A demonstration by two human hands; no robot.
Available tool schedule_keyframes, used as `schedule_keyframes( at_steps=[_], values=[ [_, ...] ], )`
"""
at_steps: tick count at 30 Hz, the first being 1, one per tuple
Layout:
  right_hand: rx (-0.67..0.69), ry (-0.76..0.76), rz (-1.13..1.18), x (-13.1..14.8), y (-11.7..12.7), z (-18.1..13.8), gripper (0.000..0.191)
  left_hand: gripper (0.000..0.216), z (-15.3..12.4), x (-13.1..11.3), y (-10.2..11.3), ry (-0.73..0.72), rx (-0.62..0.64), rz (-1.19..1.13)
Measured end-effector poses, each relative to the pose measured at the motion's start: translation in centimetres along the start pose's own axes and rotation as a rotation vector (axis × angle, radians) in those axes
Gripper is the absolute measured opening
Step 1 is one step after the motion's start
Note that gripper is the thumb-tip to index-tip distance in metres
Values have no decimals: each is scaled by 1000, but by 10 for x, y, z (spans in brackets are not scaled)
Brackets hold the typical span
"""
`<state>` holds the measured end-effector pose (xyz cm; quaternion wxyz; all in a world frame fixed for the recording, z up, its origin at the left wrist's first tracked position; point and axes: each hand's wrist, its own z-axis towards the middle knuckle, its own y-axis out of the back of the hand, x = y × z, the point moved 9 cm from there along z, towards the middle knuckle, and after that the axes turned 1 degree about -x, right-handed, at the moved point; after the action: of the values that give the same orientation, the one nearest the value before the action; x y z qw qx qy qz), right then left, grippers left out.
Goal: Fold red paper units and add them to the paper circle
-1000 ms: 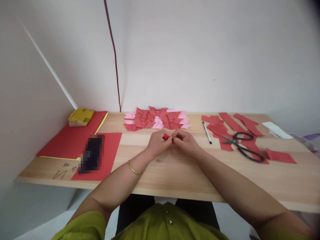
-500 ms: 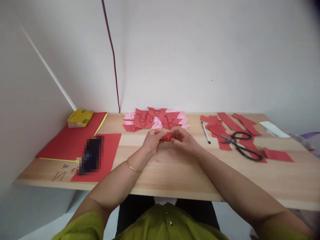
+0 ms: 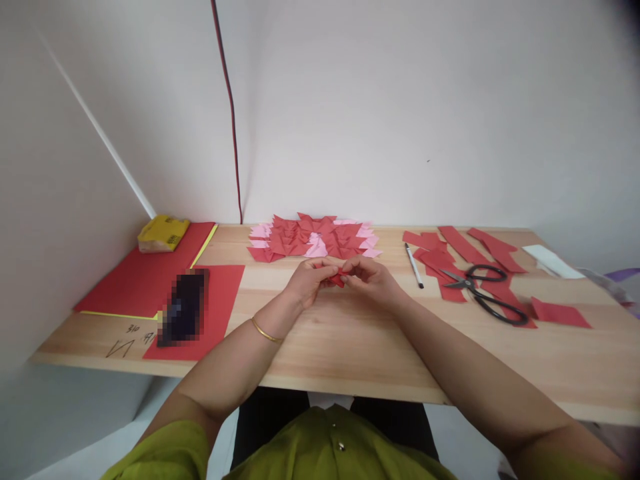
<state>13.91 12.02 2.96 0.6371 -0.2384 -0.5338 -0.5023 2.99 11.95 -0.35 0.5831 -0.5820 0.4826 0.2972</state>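
Note:
My left hand [image 3: 311, 281] and my right hand [image 3: 371, 279] meet over the middle of the wooden table [image 3: 350, 347], fingers pinched together on a small folded red paper piece [image 3: 339, 278]. Most of the piece is hidden by my fingers. Just beyond my hands lies a pile of folded red and pink paper pieces [image 3: 315, 237].
Red paper strips [image 3: 460, 253], black scissors [image 3: 487, 293] and a pen [image 3: 414, 265] lie to the right. A white slip [image 3: 553, 259] sits far right. To the left are red sheets [image 3: 145, 273], a yellow block [image 3: 163, 233] and a dark blurred object [image 3: 183, 307].
The red piece showed more between my fingers half a second ago; now my fingers have closed round it again. My hands stay in nearly the same spot.

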Motion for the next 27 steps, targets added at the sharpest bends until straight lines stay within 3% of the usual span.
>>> schedule_keyframes(
  at_steps=[15, 22, 27],
  values=[
    [16, 24, -76, 7, 4, 3, 16, 14, 0, 3, 4, 83, -19, 85],
    [38, 22, -72, 8, 5, 3, 17, 14, -1, -7, 2, -9, -21, 205],
    [36, -4, -12, 2, 3, 3, 20, 11, -5, -23, -1, -161, -68, 478]
  ],
)
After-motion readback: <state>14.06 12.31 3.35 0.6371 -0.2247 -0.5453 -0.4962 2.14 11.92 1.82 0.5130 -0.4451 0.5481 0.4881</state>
